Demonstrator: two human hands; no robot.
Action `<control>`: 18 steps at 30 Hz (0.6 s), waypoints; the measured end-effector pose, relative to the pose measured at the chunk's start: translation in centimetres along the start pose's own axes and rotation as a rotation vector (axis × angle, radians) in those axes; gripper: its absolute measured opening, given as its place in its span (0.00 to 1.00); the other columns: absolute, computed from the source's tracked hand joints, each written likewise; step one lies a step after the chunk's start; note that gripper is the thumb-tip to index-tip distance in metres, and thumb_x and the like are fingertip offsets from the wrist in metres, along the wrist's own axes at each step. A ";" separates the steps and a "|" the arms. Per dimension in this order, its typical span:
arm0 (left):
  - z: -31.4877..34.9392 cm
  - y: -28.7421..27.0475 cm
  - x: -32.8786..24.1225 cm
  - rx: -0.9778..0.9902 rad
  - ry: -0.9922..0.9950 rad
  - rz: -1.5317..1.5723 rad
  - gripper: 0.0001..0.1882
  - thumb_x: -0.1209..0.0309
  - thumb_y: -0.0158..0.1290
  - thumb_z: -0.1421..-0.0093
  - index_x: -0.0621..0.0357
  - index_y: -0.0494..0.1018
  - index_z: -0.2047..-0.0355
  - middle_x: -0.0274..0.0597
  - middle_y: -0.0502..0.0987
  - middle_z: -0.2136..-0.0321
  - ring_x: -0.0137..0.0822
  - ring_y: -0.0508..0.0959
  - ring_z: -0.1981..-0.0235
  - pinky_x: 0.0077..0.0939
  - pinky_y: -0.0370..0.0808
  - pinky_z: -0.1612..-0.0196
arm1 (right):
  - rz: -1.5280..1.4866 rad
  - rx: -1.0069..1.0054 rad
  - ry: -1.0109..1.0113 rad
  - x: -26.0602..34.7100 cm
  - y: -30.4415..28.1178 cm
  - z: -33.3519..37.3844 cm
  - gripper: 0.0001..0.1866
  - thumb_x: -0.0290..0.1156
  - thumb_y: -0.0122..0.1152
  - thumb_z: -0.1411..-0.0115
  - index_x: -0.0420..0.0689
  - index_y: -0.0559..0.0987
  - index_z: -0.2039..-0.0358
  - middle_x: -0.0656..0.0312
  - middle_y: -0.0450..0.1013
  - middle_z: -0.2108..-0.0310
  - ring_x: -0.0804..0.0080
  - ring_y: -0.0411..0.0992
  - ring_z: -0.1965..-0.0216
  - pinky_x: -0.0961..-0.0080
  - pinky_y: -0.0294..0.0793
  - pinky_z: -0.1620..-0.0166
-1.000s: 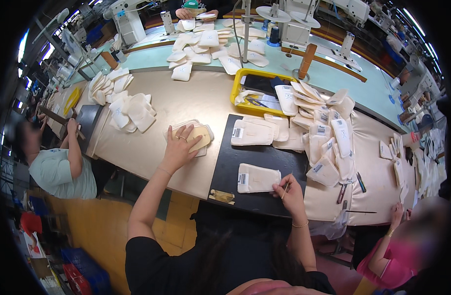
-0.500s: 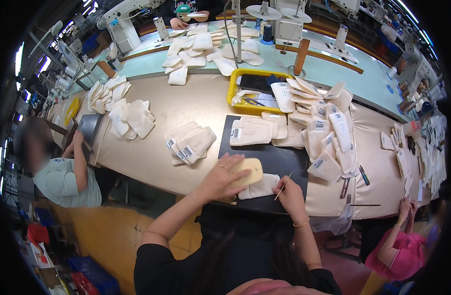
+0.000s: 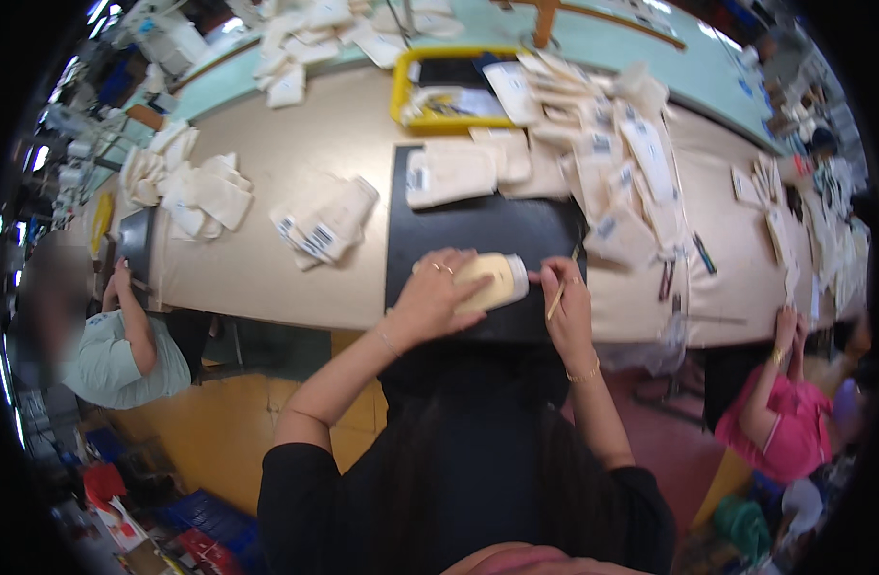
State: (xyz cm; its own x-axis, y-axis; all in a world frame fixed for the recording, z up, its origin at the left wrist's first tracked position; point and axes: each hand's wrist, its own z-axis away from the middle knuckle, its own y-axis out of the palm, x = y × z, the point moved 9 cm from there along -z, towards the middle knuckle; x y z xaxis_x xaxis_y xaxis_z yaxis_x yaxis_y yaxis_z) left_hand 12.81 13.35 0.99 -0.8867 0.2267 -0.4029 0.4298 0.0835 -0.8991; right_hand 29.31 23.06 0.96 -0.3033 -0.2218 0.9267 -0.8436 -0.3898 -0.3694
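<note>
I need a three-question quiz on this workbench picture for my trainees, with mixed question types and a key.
1. Multiple choice: what does the right hand hold?
A) scissors
B) a thin stick
C) a cup

2. True or false: seen from the person, the yellow tray stands beyond the black board.

3. Fill in the colour: the left hand is on a flat, pale ____ template, with the end of a pad showing past it.

Key: 1. B; 2. True; 3. yellow
</note>
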 end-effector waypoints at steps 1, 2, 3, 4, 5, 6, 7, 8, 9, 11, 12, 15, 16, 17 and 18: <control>-0.1 0.0 0.0 0.000 -0.006 -0.004 0.31 0.54 0.67 0.49 0.42 0.77 0.43 0.53 0.70 0.40 0.54 0.70 0.42 0.50 0.66 0.38 | -0.010 0.000 0.000 -0.1 0.1 0.2 0.11 0.32 0.54 0.27 0.36 0.75 0.55 0.50 0.76 0.64 0.60 0.79 0.62 0.68 0.75 0.59; -0.1 -0.1 -0.1 -0.006 -0.012 -0.012 0.31 0.54 0.67 0.49 0.42 0.77 0.44 0.52 0.70 0.40 0.53 0.70 0.42 0.50 0.66 0.39 | -0.051 0.001 0.008 -0.3 0.2 0.4 0.12 0.33 0.52 0.26 0.35 0.75 0.55 0.50 0.76 0.64 0.60 0.80 0.61 0.69 0.76 0.58; -0.2 -0.1 -0.1 -0.006 -0.023 -0.013 0.30 0.54 0.66 0.49 0.41 0.78 0.44 0.50 0.70 0.39 0.52 0.70 0.42 0.48 0.65 0.38 | -0.041 0.003 -0.023 0.0 0.3 0.6 0.14 0.35 0.51 0.25 0.35 0.74 0.55 0.50 0.77 0.64 0.61 0.81 0.60 0.70 0.76 0.58; -0.3 -0.1 -0.2 0.001 -0.018 -0.019 0.30 0.54 0.66 0.48 0.41 0.78 0.44 0.49 0.70 0.39 0.52 0.70 0.42 0.48 0.65 0.38 | -0.042 0.013 -0.005 -0.2 0.5 0.7 0.14 0.35 0.51 0.25 0.35 0.74 0.55 0.50 0.77 0.63 0.61 0.81 0.60 0.71 0.76 0.59; -0.3 -0.1 -0.3 0.008 -0.017 -0.030 0.29 0.54 0.66 0.48 0.40 0.78 0.44 0.49 0.70 0.39 0.51 0.70 0.42 0.47 0.65 0.38 | -0.038 0.014 -0.007 -0.2 0.6 0.9 0.14 0.36 0.51 0.25 0.35 0.74 0.54 0.50 0.77 0.63 0.61 0.81 0.60 0.71 0.76 0.59; -0.4 -0.2 -0.4 0.012 -0.021 -0.039 0.29 0.54 0.66 0.48 0.40 0.78 0.44 0.48 0.71 0.39 0.51 0.70 0.42 0.46 0.64 0.38 | -0.037 0.017 -0.010 -0.2 0.6 0.9 0.14 0.36 0.50 0.25 0.36 0.74 0.54 0.50 0.77 0.63 0.61 0.81 0.60 0.70 0.76 0.59; -0.4 -0.3 -0.4 0.010 -0.032 -0.050 0.29 0.57 0.68 0.49 0.40 0.80 0.45 0.46 0.71 0.39 0.49 0.71 0.43 0.44 0.65 0.39 | -0.027 0.008 0.004 -0.3 0.5 1.0 0.15 0.37 0.50 0.25 0.36 0.74 0.54 0.50 0.77 0.63 0.60 0.81 0.60 0.70 0.76 0.59; -0.5 -0.3 -0.5 0.013 -0.034 -0.045 0.29 0.57 0.68 0.49 0.39 0.80 0.45 0.46 0.71 0.39 0.49 0.71 0.43 0.44 0.65 0.39 | -0.018 0.000 0.013 -0.4 0.4 1.0 0.15 0.37 0.50 0.25 0.36 0.74 0.54 0.50 0.77 0.63 0.60 0.81 0.60 0.70 0.76 0.59; -0.6 -0.3 -0.5 0.015 -0.035 -0.041 0.29 0.57 0.68 0.49 0.39 0.80 0.45 0.46 0.71 0.39 0.49 0.71 0.43 0.44 0.65 0.39 | -0.009 -0.010 0.020 -0.6 0.3 1.0 0.15 0.37 0.50 0.25 0.36 0.74 0.54 0.50 0.77 0.63 0.60 0.81 0.60 0.69 0.76 0.59; -0.8 -0.3 -0.6 0.008 -0.029 -0.040 0.28 0.57 0.68 0.49 0.40 0.80 0.46 0.46 0.72 0.39 0.50 0.71 0.43 0.45 0.65 0.39 | -0.067 -0.026 0.023 -0.8 0.2 1.0 0.16 0.38 0.49 0.25 0.36 0.74 0.54 0.49 0.77 0.64 0.60 0.81 0.60 0.69 0.76 0.58; -0.9 -0.3 -0.7 0.001 -0.024 -0.041 0.28 0.57 0.67 0.49 0.40 0.80 0.46 0.46 0.72 0.39 0.50 0.71 0.43 0.45 0.65 0.38 | -0.114 -0.039 0.021 -1.0 0.0 1.0 0.16 0.38 0.49 0.24 0.36 0.74 0.54 0.49 0.78 0.64 0.60 0.81 0.59 0.68 0.76 0.58; -1.2 -0.1 -1.0 -0.013 0.004 -0.041 0.28 0.58 0.67 0.49 0.41 0.80 0.46 0.47 0.72 0.40 0.50 0.71 0.44 0.45 0.65 0.38 | -0.049 -0.002 0.019 -1.4 0.3 1.0 0.17 0.39 0.48 0.24 0.36 0.73 0.54 0.49 0.78 0.64 0.60 0.81 0.59 0.68 0.75 0.56; -1.3 0.0 -1.1 -0.018 0.014 -0.041 0.28 0.58 0.67 0.49 0.41 0.80 0.46 0.47 0.72 0.40 0.51 0.71 0.44 0.46 0.65 0.38 | -0.040 -0.007 0.006 -1.4 0.3 1.0 0.17 0.40 0.47 0.24 0.36 0.74 0.54 0.49 0.78 0.64 0.60 0.80 0.59 0.68 0.75 0.55; -1.3 0.1 -1.1 -0.007 0.009 -0.040 0.28 0.58 0.67 0.50 0.42 0.80 0.46 0.47 0.72 0.40 0.51 0.71 0.44 0.46 0.65 0.38 | -0.031 -0.006 -0.002 -1.5 0.3 1.1 0.18 0.40 0.47 0.24 0.36 0.74 0.53 0.49 0.78 0.64 0.60 0.80 0.59 0.67 0.75 0.55; -1.4 0.3 -1.1 0.003 0.004 -0.040 0.28 0.58 0.67 0.50 0.42 0.80 0.46 0.47 0.72 0.41 0.51 0.71 0.44 0.46 0.66 0.38 | -0.023 -0.004 -0.011 -1.5 0.3 1.2 0.18 0.40 0.46 0.24 0.36 0.74 0.53 0.50 0.78 0.64 0.60 0.79 0.58 0.67 0.74 0.54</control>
State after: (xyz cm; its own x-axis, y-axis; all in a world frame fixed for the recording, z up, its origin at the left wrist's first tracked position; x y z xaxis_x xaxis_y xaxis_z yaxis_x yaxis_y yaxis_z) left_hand 14.10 14.47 1.42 -0.9025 0.2271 -0.3659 0.3934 0.0892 -0.9150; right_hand 30.04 22.23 -0.57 -0.2792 -0.2228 0.9340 -0.8521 -0.3911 -0.3479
